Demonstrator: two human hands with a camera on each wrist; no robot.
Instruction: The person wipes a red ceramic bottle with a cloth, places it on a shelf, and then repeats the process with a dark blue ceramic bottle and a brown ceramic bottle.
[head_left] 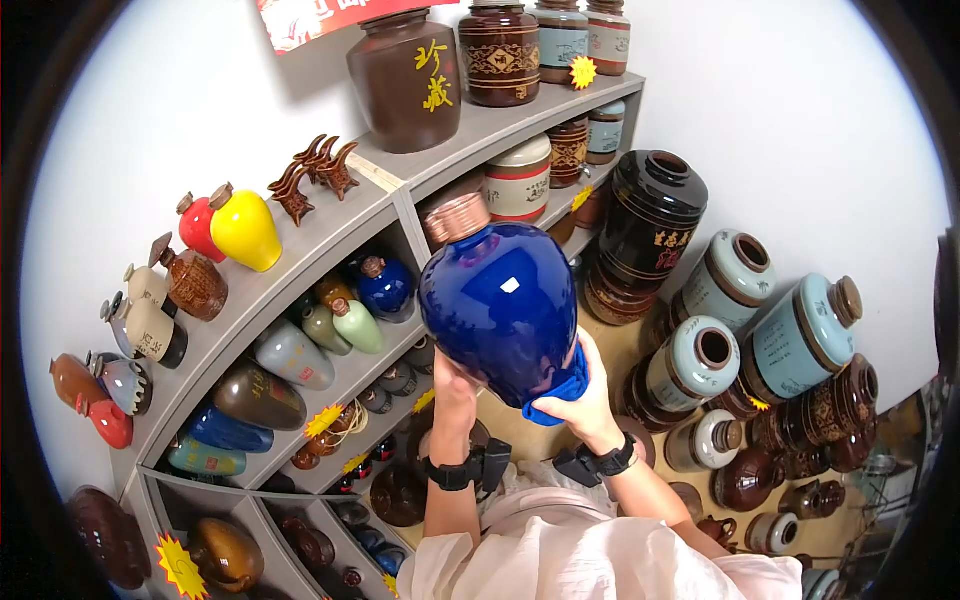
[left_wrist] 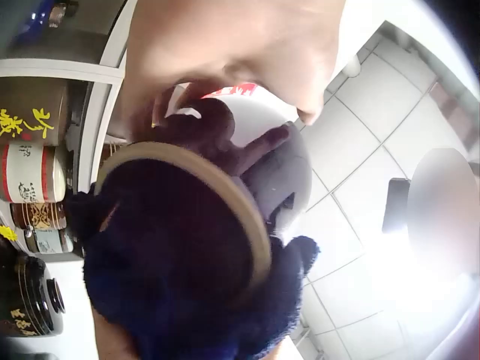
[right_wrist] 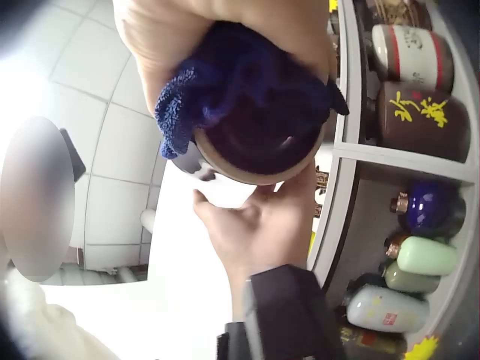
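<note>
Before grey shelves, we observe the blue jar held aloft: the left hand curves its fingers against its side; the right hand clamps a blue cloth near its base.

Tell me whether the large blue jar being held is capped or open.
Capped: in the head view, a copper-coloured cap covers the neck of the blue jar.

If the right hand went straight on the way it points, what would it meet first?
The right hand would meet the blue terry cloth it holds, then seemingly the glossy cobalt-blue rounded jar directly behind; depth beyond that is unclear.
</note>
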